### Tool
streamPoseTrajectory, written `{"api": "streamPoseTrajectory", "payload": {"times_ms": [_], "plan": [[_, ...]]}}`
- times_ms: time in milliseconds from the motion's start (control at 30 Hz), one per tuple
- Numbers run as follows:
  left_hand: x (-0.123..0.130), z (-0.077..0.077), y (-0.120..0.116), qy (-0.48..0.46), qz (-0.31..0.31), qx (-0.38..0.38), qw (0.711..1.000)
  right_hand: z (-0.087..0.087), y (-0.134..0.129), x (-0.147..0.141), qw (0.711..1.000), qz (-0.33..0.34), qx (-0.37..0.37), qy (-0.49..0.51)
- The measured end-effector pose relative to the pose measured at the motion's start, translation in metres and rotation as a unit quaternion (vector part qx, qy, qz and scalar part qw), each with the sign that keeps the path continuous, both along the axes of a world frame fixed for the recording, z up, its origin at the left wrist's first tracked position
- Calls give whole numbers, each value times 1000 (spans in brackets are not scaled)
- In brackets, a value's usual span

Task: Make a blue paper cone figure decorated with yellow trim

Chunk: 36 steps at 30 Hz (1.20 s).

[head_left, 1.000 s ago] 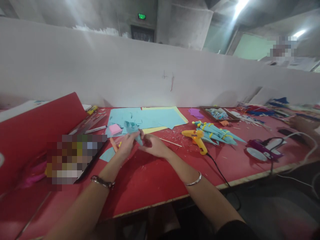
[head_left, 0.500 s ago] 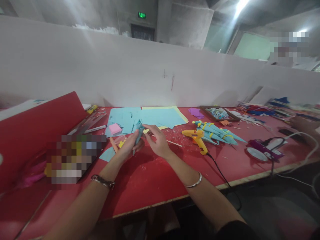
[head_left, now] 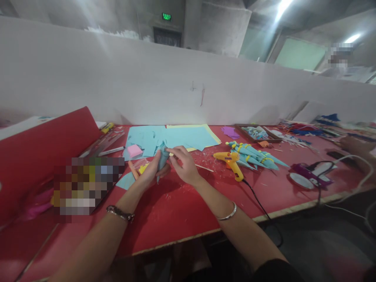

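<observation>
A light blue paper cone [head_left: 163,157], its tip pointing down, is wrapped in the fingers of my left hand [head_left: 152,169] above the red table [head_left: 176,219]. On its right side, near the curled top edge, the thumb and fingertips of my right hand [head_left: 185,165] pinch the paper. Behind my hands lie light blue sheets [head_left: 188,137] over a yellow one. To the right of my right hand rests a yellow glue gun [head_left: 230,159], and beyond it a pile of blue paper cones [head_left: 258,154] with yellow trim.
A pink pad [head_left: 134,150], a marker [head_left: 111,151] and a blurred-out box [head_left: 88,186] are on the left, beside a large red board [head_left: 49,156]. A brown tray [head_left: 257,134] of scraps stands at the back right. A purple device [head_left: 311,175] with cables lies near the right edge.
My left fingers have shifted slightly on the cone, and more of its paper shows. My right fingertips remain at its upper edge.
</observation>
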<state>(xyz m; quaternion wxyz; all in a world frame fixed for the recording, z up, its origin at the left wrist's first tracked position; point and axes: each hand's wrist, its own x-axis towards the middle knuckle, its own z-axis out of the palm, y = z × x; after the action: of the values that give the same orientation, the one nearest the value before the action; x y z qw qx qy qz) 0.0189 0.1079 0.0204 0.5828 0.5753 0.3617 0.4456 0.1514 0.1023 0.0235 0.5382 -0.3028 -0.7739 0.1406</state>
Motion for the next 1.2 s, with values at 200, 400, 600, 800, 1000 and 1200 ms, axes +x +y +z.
{"api": "streamPoseTrajectory", "payload": {"times_ms": [200,400,600,800,1000,1200], "plan": [[2,4,-2,-60,-44,-52,996,1,-1,-2,997,19,-40,55],[1,6,-4,-34,-62,-47,996,0,3,-2,993,1,-75,97],[2,11,-5,23,3,-14,1000,2,2,1,996,-5,-30,81],[5,16,-10,103,20,28,994,2,2,1,989,-5,-90,119],[-4,18,-9,239,26,70,968,-2,8,1,973,24,-180,145],[-9,12,-5,277,41,78,957,-4,13,4,967,71,-195,146]]}}
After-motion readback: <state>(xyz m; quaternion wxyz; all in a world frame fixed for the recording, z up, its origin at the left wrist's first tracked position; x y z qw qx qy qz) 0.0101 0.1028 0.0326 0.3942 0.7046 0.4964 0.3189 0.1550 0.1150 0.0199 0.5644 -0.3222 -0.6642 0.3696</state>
